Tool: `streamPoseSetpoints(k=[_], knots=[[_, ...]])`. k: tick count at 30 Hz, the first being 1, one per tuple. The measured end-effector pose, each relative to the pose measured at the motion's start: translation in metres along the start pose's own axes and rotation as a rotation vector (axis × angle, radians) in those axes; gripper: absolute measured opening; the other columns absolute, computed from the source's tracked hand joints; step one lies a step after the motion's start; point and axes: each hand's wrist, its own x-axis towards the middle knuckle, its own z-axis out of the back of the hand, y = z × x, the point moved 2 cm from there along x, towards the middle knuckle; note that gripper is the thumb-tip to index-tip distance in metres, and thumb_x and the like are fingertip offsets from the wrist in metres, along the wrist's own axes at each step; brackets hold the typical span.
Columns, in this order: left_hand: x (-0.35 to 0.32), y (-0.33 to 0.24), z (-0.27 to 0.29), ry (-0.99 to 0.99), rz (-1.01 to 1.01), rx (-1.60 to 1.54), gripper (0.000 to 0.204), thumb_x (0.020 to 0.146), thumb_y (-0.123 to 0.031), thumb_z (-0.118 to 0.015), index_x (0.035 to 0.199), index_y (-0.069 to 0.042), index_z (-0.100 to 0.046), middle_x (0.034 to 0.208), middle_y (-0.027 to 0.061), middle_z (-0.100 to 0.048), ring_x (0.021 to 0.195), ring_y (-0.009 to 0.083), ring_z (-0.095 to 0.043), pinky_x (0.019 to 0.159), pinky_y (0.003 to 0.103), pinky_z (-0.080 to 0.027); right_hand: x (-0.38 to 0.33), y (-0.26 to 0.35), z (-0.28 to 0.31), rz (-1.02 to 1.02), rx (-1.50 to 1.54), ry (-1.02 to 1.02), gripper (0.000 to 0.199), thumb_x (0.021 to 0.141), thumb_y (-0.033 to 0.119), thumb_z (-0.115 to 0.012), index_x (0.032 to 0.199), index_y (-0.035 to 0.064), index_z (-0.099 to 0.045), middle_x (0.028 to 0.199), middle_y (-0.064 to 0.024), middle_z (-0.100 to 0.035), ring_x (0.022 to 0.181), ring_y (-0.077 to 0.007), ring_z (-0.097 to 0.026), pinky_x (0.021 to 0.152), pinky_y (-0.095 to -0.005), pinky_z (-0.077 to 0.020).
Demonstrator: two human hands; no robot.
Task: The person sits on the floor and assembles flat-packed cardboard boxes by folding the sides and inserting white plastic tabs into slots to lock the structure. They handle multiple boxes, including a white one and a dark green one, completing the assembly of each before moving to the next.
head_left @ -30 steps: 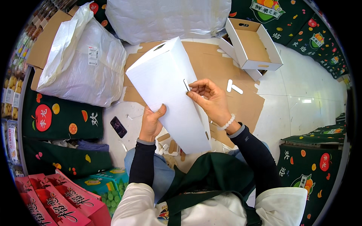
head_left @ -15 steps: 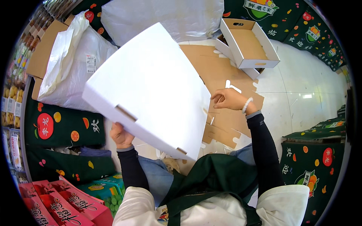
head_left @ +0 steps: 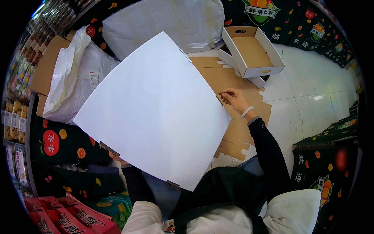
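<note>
- A large flat white cardboard sheet (head_left: 156, 113) fills the middle of the view, held up tilted between the camera and the floor; it hides most of what lies under it, including nearly all of the left hand
- The left hand (head_left: 117, 157) shows only as a sliver at the sheet's lower left edge, beside a small notch there; it touches the sheet, but I cannot tell how its fingers are set
- The right hand (head_left: 233, 97) is at the sheet's right edge, fingers drawn narrow together as in a pinch at the border of the board; a pale bead bracelet (head_left: 247, 112) circles the wrist, above a black sleeve
- The sheet is plain white on the side seen, with slightly bowed edges, small brown-edged notches along its lower border and a short slot near its top corner
- Under and to the right of it, flat brown cardboard blanks (head_left: 241, 128) with cut tabs lie on the pale tiled floor (head_left: 311, 105)
- At upper right an open white shallow cardboard tray (head_left: 253, 72) with a brown inside stands on the blanks; nothing shows in it
- Big white plastic sacks (head_left: 78, 78) lie at upper left and along the top, bulging, their contents hidden
- Dark green printed fruit cartons (head_left: 50, 144) lie at left and at the right
- Red printed boxes (head_left: 58, 214) sit at the lower left corner
</note>
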Motion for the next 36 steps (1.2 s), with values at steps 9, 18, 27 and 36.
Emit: streamPoseSetpoints(k=[9, 18, 27, 36], knots=[[0.005, 0.011, -0.001, -0.003, 0.042, 0.013, 0.053, 0.086, -0.031, -0.066, 0.129, -0.004, -0.052, 0.125, 0.0107, -0.059, 0.111, 0.0302, -0.058, 0.097, 0.050, -0.042, -0.004, 0.082, -0.032, 0.232, 0.481, -0.123, 0.039, 0.088, 0.013, -0.067, 0.124, 0.0001, -0.057, 0.115, -0.0104, -0.063, 0.104, -0.0140, -0.058, 0.093, -0.0273, -0.0462], [0.014, 0.030, -0.015, 0.005, 0.093, 0.022, 0.052, 0.086, -0.033, -0.066, 0.126, -0.002, -0.053, 0.120, 0.0111, -0.062, 0.106, 0.0299, -0.060, 0.094, 0.049, -0.045, -0.008, 0.079, -0.026, 0.146, 0.384, -0.221, 0.020, 0.083, 0.007, -0.071, 0.102, 0.0010, -0.067, 0.090, -0.0027, -0.067, 0.084, -0.0097, -0.061, 0.078, -0.0228, -0.0494], [0.032, 0.042, -0.040, 0.055, 0.096, -0.043, 0.052, 0.088, -0.033, -0.064, 0.127, 0.000, -0.052, 0.119, 0.0111, -0.062, 0.107, 0.0296, -0.060, 0.095, 0.046, -0.046, -0.008, 0.071, -0.037, 0.290, -0.026, -0.289, 0.032, 0.089, 0.017, -0.065, 0.115, -0.0006, -0.060, 0.099, -0.0115, -0.066, 0.085, -0.0187, -0.064, 0.078, -0.0307, -0.0510], [0.043, 0.052, -0.059, 0.021, 0.183, -0.146, 0.045, 0.091, -0.029, -0.061, 0.127, -0.004, -0.053, 0.124, 0.0134, -0.059, 0.111, 0.0309, -0.059, 0.095, 0.051, -0.046, 0.009, 0.023, -0.016, -0.164, -0.748, 0.129, 0.046, 0.093, 0.020, -0.056, 0.133, 0.0000, -0.044, 0.122, -0.0172, -0.059, 0.110, -0.0275, -0.058, 0.093, -0.0326, -0.0462]])
